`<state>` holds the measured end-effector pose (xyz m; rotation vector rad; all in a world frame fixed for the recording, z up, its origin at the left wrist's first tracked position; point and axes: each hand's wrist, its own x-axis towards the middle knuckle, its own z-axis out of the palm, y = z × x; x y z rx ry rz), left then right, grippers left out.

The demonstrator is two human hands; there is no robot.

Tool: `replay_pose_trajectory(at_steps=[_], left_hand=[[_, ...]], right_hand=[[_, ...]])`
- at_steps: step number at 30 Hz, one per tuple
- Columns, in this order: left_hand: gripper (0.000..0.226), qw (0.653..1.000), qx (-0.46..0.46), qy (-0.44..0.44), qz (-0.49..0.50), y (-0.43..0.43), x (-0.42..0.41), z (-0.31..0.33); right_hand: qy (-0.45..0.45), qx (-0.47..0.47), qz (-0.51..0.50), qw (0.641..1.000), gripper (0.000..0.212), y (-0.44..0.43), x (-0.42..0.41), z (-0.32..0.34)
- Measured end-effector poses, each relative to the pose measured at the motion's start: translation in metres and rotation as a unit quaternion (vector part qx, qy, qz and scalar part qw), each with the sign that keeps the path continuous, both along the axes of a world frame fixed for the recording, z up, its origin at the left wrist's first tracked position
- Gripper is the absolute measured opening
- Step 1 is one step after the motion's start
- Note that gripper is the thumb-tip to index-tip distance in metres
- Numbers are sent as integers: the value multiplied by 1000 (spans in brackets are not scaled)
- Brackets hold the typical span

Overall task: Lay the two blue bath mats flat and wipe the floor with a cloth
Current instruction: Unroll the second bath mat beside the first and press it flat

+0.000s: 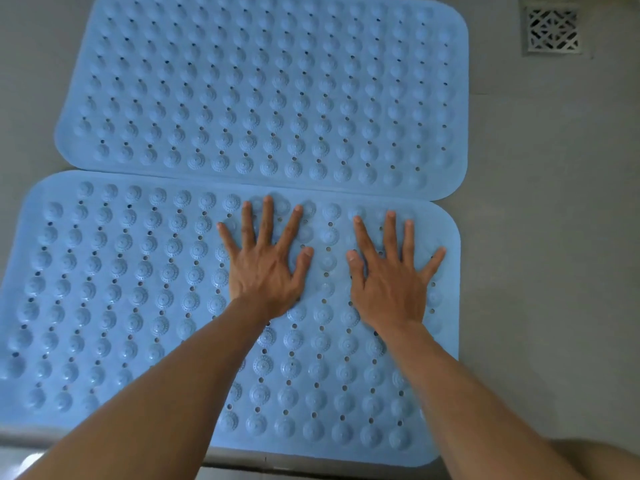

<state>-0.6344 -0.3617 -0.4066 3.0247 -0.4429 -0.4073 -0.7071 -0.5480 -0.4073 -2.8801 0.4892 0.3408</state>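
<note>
Two blue bath mats with round bumps and small holes lie flat on the grey floor, one behind the other. The far mat overlaps the near mat slightly along their shared edge. My left hand presses palm-down on the near mat's upper middle, fingers spread. My right hand presses flat beside it, toward the mat's right end, fingers spread too. Neither hand holds anything. No cloth is in view.
A square metal floor drain sits at the top right. Grey tiled floor runs along the right of both mats. A pale raised ledge crosses the bottom under the near mat's front edge. My knee shows at the bottom right.
</note>
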Motion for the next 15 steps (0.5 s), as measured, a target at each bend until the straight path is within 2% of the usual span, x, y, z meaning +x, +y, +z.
replay_pose_trajectory(at_steps=[8, 15], left_hand=[[65, 1000, -8, 3, -2, 3, 1, 0], [65, 999, 4, 25, -22, 2, 2, 4]], right_hand=[[30, -7, 0, 1000, 54, 1, 4, 1], [18, -14, -1, 1000, 54, -1, 2, 4]])
